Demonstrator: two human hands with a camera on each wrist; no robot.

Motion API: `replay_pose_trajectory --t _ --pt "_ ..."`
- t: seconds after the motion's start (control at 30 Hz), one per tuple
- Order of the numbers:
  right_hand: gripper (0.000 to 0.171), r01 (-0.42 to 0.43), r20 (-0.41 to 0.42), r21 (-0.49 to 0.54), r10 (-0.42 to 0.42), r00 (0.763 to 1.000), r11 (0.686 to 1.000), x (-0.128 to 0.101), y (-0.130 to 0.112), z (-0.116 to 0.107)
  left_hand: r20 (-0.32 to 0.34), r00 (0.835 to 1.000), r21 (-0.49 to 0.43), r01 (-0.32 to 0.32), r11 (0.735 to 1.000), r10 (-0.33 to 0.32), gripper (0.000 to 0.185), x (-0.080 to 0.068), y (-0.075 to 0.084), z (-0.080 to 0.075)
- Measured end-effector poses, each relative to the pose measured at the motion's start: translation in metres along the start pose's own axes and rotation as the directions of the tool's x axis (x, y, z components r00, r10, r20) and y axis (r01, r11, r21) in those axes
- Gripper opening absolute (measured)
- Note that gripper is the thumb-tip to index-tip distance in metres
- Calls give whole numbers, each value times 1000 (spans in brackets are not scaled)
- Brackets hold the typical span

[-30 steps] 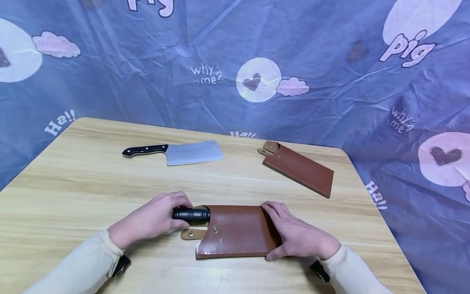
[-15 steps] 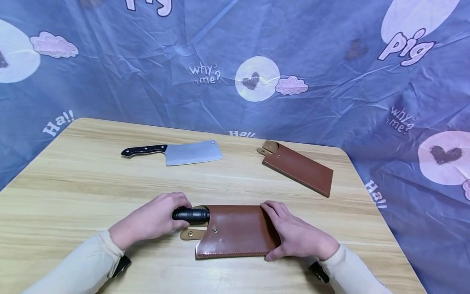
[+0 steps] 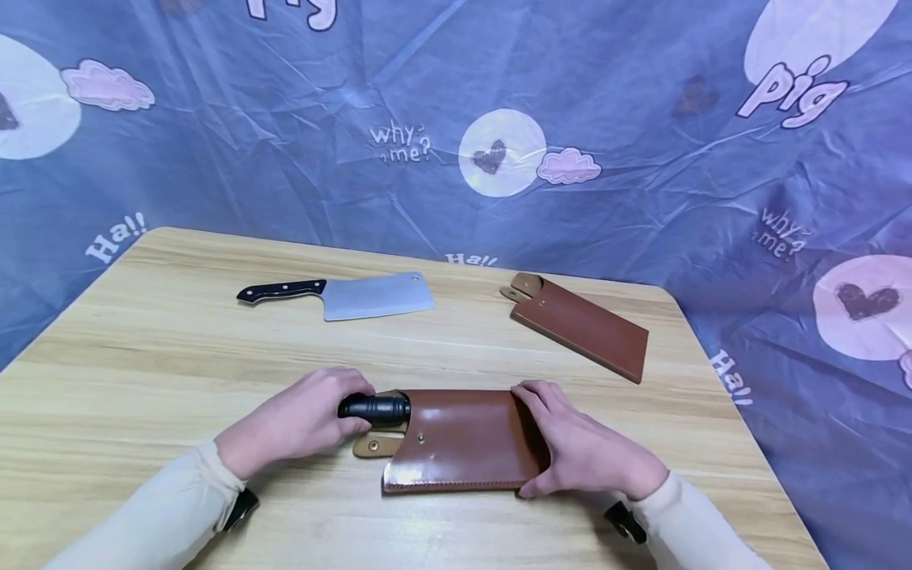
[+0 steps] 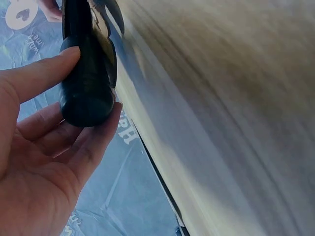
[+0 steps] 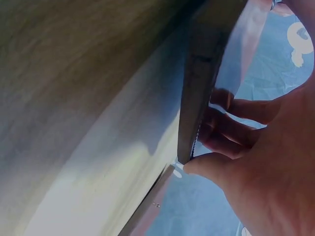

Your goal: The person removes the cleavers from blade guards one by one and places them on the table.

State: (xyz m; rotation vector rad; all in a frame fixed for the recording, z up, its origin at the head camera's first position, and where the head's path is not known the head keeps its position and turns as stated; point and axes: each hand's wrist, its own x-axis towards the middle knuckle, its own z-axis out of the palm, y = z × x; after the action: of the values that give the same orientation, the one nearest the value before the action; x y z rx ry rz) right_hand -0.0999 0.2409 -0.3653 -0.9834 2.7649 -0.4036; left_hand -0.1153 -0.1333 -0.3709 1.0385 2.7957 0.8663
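As I read the three views from my station, I log the following.

Left hand: my left hand (image 3: 299, 423) has its fingers curled round the black handle (image 3: 374, 408); the left wrist view shows thumb and fingertips (image 4: 96, 132) cupping the handle's butt end.
Right hand: my right hand (image 3: 584, 451) grips the closed end of the near sheath (image 3: 463, 439), fingers laid over its top face and thumb at its near edge; the right wrist view shows the fingertips (image 5: 216, 135) against the leather.
Near sheath: brown leather, glossy, lying flat between the two hands, its mouth toward the left hand; a snap stud shows near the mouth.
Black handle: sticks out of the sheath mouth, held by the left hand; blade hidden inside.
Strap tab: tan strap (image 3: 374, 447) lies loose on the table just below the handle, beside the left hand's fingers.
Cleaver: bare cleaver (image 3: 342, 296) well beyond the left hand, handle pointing left.
Second sheath: brown sheath (image 3: 580, 326) well beyond the right hand, lying at an angle.
Table: light wood table (image 3: 142, 356) under both hands.
Backdrop: blue printed cloth (image 3: 641, 158) behind the table.
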Motion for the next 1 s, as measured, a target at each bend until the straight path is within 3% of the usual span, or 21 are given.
replay_pose_trajectory --t 0.5,1.0 --pt "117 13 -2 10 -13 1000 1000 -1 2 -6 -44 999 54 -7 999 9 23 2 2 -2" --pt "118 -3 -34 7 4 999 1000 -3 3 -8 -44 998 37 38 999 -36 25 2 4 -5"
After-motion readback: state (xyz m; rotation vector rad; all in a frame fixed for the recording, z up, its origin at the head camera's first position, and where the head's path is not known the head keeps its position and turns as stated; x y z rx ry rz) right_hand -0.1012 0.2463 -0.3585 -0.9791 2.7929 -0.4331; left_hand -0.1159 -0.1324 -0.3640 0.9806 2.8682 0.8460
